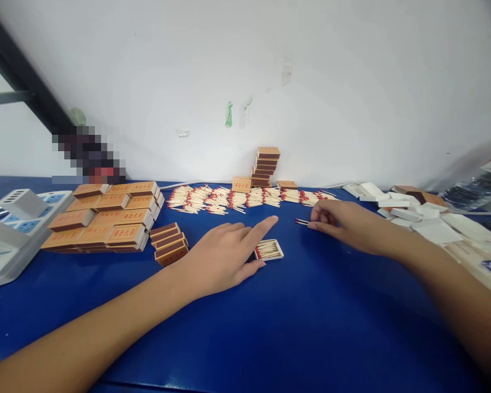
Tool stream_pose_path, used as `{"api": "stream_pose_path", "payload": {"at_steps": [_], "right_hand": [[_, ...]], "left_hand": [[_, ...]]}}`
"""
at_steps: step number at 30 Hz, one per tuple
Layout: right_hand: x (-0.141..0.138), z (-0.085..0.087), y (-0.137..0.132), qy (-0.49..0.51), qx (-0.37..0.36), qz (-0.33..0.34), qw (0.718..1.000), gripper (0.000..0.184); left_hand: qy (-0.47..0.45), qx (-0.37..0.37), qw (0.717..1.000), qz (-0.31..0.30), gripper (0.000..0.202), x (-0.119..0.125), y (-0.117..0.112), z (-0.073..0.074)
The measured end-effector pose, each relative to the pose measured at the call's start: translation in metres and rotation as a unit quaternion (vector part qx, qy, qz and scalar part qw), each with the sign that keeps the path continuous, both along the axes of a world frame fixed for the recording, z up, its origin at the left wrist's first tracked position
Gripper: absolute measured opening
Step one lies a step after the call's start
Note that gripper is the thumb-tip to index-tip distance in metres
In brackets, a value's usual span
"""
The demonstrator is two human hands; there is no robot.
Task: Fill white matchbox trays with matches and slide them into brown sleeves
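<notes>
2 matches (303,222) at R fingers (322,227); tray (276,257) nr L fingers (261,232).

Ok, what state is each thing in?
Left hand: at the matchbox tray, grip unclear
Right hand: holding matchsticks
Matchbox tray: open, with matches inside
Loose matches: spread in piles
Tall matchbox stack: uneven
Large matchbox stack: layered
Small matchbox group: clustered
White trays: loosely heaped
Power strip: adapters plugged in

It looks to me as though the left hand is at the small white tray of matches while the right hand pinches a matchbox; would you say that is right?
Not quite: the head view shows the right hand pinching loose matchsticks, not a matchbox. The left hand is indeed at the small white tray of matches.
</notes>
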State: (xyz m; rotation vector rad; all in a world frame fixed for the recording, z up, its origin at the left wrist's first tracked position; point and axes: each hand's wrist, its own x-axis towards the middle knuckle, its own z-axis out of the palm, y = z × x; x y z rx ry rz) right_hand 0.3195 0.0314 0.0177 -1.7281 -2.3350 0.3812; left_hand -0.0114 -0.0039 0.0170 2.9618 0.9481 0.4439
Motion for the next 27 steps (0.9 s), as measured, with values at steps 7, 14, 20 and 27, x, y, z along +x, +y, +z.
{"api": "stream_pose_path", "payload": {"at_steps": [7,14,20,27], "right_hand": [[-0.002,0.000,0.001,-0.011,-0.022,0.014,1.000,0.030],[-0.036,0.008,-0.026,0.036,0.060,0.088,0.994,0.024],[-0.068,0.002,-0.051,-0.014,0.128,0.164,0.978,0.012],[-0.074,-0.005,-0.055,-0.032,0.157,0.196,0.967,0.011]], "left_hand": [[-0.005,-0.015,1.000,0.000,0.077,0.000,0.001,0.000],[-0.012,-0.015,1.000,0.007,0.080,0.002,0.000,0.002],[-0.024,-0.001,1.000,-0.003,0.085,0.002,0.000,-0.001],[-0.036,-0.012,0.999,-0.021,0.086,0.004,-0.002,-0.002]]}}
